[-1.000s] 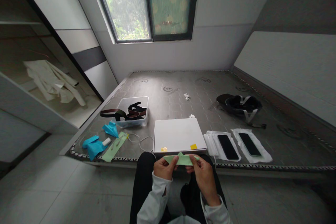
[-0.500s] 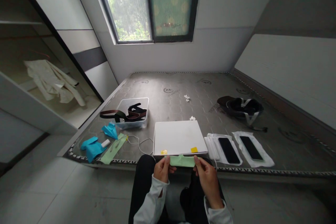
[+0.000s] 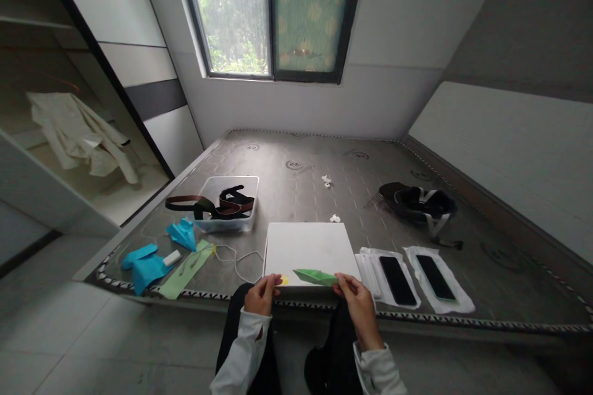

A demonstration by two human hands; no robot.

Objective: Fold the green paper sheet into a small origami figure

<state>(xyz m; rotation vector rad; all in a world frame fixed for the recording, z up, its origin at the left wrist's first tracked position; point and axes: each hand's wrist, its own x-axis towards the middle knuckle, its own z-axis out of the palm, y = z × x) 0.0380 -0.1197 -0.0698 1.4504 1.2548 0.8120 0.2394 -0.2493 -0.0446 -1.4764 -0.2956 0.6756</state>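
A folded green paper shape (image 3: 315,276) lies on the near edge of a white flat box (image 3: 308,245) on the grey mattress (image 3: 324,185). My right hand (image 3: 356,296) pinches the right end of the green paper. My left hand (image 3: 262,294) rests at the box's near left edge, fingers curled, just left of the paper and beside a small yellow bit (image 3: 283,280); I cannot make out whether it holds anything.
Two phones (image 3: 396,271) (image 3: 432,278) on white pouches lie right of the box. A clear tub with belts (image 3: 227,202), blue paper shapes (image 3: 181,233) (image 3: 144,263), a green strip (image 3: 185,270) and a white cable (image 3: 238,259) lie left. A dark headset (image 3: 419,202) sits farther right.
Both hands moved forward from my lap to the box's near edge and laid the green paper on it. My left hand has come off the paper's left end.
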